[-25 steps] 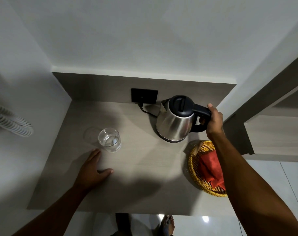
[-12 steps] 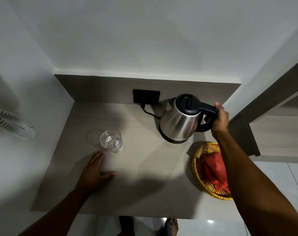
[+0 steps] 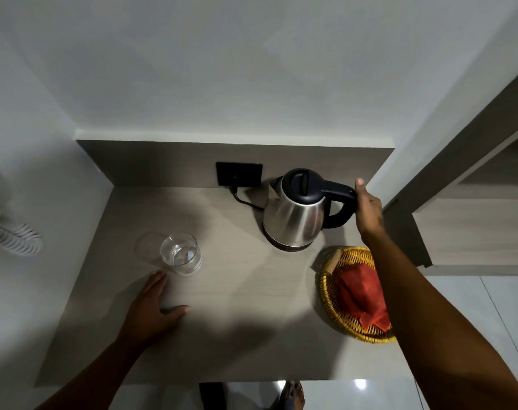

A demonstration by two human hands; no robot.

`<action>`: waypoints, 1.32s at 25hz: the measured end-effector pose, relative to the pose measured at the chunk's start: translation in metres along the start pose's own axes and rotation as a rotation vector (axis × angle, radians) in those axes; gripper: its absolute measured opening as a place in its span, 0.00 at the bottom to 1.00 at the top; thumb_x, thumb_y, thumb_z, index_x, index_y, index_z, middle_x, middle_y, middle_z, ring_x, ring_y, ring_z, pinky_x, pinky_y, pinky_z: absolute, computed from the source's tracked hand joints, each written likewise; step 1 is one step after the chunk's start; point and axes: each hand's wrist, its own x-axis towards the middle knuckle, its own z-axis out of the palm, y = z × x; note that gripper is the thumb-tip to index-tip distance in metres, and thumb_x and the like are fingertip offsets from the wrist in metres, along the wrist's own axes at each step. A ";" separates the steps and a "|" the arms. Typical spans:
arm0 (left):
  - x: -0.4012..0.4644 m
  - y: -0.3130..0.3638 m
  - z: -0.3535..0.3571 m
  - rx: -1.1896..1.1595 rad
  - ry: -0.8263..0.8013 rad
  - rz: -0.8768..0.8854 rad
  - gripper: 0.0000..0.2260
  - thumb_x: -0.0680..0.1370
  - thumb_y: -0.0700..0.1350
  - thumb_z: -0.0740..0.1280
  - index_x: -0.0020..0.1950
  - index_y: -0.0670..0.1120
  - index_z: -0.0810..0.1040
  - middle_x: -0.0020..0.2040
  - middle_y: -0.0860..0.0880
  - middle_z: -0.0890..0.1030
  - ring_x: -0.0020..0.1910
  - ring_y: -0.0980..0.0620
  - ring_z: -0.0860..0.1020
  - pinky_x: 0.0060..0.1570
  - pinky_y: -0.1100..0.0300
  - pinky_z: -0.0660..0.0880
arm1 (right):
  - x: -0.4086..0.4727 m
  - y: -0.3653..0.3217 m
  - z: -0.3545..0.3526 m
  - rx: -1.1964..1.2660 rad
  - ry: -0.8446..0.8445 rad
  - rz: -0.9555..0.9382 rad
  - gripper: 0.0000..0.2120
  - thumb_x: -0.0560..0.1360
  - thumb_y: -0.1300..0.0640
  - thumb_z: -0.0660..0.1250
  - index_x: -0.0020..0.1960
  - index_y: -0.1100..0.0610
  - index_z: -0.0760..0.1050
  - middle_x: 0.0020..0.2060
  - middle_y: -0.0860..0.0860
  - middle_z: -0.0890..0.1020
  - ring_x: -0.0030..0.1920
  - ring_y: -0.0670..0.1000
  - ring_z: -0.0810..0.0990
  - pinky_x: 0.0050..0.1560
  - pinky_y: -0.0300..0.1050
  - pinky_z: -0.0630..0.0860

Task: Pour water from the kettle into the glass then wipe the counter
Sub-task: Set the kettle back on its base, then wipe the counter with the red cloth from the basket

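Note:
The steel kettle [image 3: 294,220] with a black lid and handle stands on its base at the back right of the counter [image 3: 237,291]. My right hand [image 3: 368,210] lies against the outer end of the handle with the thumb raised, and no fingers show through the handle loop. The clear glass [image 3: 181,255], with some water in it, stands at the left of the counter. Just in front of the glass, my left hand [image 3: 151,309] rests flat on the counter, palm down with fingers apart, not touching the glass.
A yellow woven basket [image 3: 331,294] holding a folded red cloth [image 3: 363,291] sits at the counter's right front, under my right forearm. A black wall socket [image 3: 239,174] with the kettle's cord is behind the kettle. Walls close in at the left and back; a wooden cabinet [image 3: 474,226] stands to the right.
My right hand's fingers have come out of the kettle's handle loop and the thumb has lifted. The kettle, the glass and my left hand stay where they were.

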 end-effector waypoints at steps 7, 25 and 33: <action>0.002 -0.003 0.015 0.035 0.063 -0.012 0.43 0.64 0.52 0.82 0.73 0.36 0.69 0.76 0.40 0.68 0.77 0.44 0.63 0.74 0.55 0.57 | -0.123 0.076 -0.069 -0.780 0.083 0.067 0.28 0.75 0.44 0.72 0.69 0.57 0.73 0.66 0.61 0.74 0.64 0.64 0.74 0.62 0.59 0.73; 0.051 0.059 -0.005 -0.367 0.283 -0.001 0.33 0.57 0.58 0.84 0.59 0.50 0.80 0.54 0.51 0.85 0.54 0.52 0.82 0.56 0.53 0.79 | -0.141 0.127 -0.039 -1.051 -0.137 -0.031 0.31 0.82 0.52 0.63 0.81 0.53 0.55 0.80 0.63 0.53 0.79 0.66 0.47 0.76 0.69 0.44; 0.048 0.070 -0.003 -0.434 0.324 -0.114 0.34 0.55 0.58 0.84 0.58 0.56 0.76 0.51 0.58 0.82 0.50 0.56 0.81 0.49 0.64 0.75 | -0.171 0.081 -0.041 -0.368 0.240 -0.284 0.31 0.73 0.63 0.60 0.76 0.53 0.68 0.71 0.59 0.74 0.69 0.58 0.71 0.69 0.46 0.67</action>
